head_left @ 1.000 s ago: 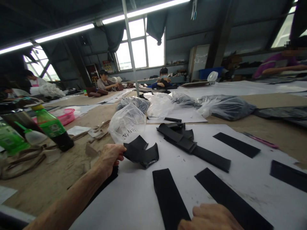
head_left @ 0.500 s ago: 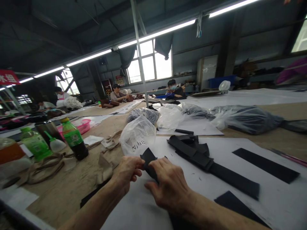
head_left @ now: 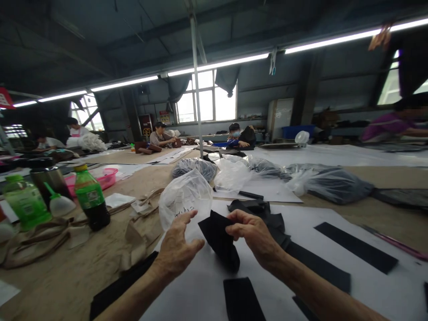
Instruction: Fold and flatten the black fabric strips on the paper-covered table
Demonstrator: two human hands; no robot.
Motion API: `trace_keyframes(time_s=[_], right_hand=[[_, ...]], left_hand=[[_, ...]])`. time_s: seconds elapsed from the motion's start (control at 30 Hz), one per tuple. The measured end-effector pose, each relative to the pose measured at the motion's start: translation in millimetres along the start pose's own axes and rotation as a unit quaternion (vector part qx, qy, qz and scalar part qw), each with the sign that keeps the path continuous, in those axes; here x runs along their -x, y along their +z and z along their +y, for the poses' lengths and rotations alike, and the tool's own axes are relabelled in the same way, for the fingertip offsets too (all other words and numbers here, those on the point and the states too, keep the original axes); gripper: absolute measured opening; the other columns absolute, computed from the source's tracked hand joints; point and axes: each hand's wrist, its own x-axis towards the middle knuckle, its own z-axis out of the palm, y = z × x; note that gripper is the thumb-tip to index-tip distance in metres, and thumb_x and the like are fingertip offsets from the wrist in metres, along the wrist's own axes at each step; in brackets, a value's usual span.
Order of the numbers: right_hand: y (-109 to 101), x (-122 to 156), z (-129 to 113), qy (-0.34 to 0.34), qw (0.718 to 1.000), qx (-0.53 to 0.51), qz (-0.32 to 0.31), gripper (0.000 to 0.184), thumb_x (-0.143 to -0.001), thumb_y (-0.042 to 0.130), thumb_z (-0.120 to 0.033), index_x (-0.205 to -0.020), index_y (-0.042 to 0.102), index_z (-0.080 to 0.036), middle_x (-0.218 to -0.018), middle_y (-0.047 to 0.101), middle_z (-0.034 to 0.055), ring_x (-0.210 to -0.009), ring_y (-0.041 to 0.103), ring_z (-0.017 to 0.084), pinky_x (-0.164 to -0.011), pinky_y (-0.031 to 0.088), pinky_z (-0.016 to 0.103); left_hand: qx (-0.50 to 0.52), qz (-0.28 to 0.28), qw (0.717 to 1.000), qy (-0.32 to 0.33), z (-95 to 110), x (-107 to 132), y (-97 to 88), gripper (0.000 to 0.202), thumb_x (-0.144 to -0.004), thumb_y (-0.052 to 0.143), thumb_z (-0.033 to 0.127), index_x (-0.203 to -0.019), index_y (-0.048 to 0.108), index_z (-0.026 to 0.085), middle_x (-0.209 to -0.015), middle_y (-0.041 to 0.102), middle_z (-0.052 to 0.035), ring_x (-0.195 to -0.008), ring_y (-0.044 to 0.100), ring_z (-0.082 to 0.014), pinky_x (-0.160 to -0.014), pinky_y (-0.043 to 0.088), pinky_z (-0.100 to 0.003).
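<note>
My right hand (head_left: 250, 229) pinches the upper edge of a black fabric piece (head_left: 220, 238), which hangs folded above the white sheet (head_left: 187, 290). Just left of that piece, my left hand (head_left: 179, 240) is empty, its thumb and fingers apart. A flat black strip (head_left: 242, 298) lies below the held piece. Behind my right hand is a pile of black strips (head_left: 277, 223), partly hidden by it. Another single strip (head_left: 356, 246) rests farther right. At my left forearm lies a black stack (head_left: 120, 285).
Clear plastic bags (head_left: 185, 194) stand beyond my hands, some with dark contents. On the left are a green-capped bottle of dark drink (head_left: 90, 196), a pink basket (head_left: 109, 177) and beige strips (head_left: 40, 238). A pole (head_left: 198, 89) rises mid-table. Several people work farther off.
My left hand has let go of the black piece and opened. My right hand has moved up and right, lifting the piece, which now hangs from it. The view has shifted slightly.
</note>
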Motion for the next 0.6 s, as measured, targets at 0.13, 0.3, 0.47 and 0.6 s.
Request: trace_keyframes(time_s=[0.13, 0.3, 0.47, 0.6], right_hand=[[-7, -3, -1, 0.028, 0.998, -0.065, 0.000, 0.010, -0.053, 0.054, -0.016, -0.063, 0.053, -0.016, -0.050, 0.047, -0.0061, -0.048, 0.040, 0.008, -0.051, 0.033, 0.022], [-20, -9, 2, 0.071, 0.988, -0.133, 0.024, 0.015, -0.056, 0.055, -0.011, -0.070, 0.050, -0.015, -0.055, 0.046, -0.0065, -0.048, 0.041, 0.006, -0.049, 0.033, 0.020], [-29, -20, 9, 0.127, 0.979, -0.146, 0.056, 0.003, -0.079, 0.055, -0.015, -0.079, 0.052, -0.013, -0.064, 0.048, -0.0053, -0.048, 0.043, 0.005, -0.046, 0.037, 0.018], [-33, -30, 18, 0.144, 0.977, -0.131, 0.091, 0.022, -0.088, 0.051, -0.030, -0.101, 0.054, -0.013, -0.094, 0.057, 0.0035, -0.074, 0.057, 0.013, -0.063, 0.049, 0.029]], left_hand=[[0.003, -0.061, 0.997, 0.050, 2, -13, 10.7, 0.041, -0.057, 0.063, 0.013, -0.097, 0.062, 0.018, -0.102, 0.062, -0.0035, -0.102, 0.051, -0.0189, -0.094, 0.032, -0.031], [0.027, -0.092, 0.994, 0.053, 3, -21, 19.1, 0.012, -0.063, 0.063, 0.018, -0.074, 0.059, 0.015, -0.075, 0.060, 0.0010, -0.079, 0.054, -0.0155, -0.082, 0.038, -0.036], [0.107, -0.134, 0.985, 0.005, 11, -21, 22.5, 0.013, -0.061, 0.061, 0.025, -0.064, 0.053, 0.015, -0.056, 0.051, 0.0044, -0.053, 0.046, -0.0097, -0.055, 0.036, -0.024], [0.141, -0.136, 0.980, -0.025, 25, -14, 26.7, 0.016, -0.058, 0.060, 0.029, -0.063, 0.053, 0.015, -0.054, 0.052, 0.0034, -0.051, 0.046, -0.0103, -0.051, 0.035, -0.024]])
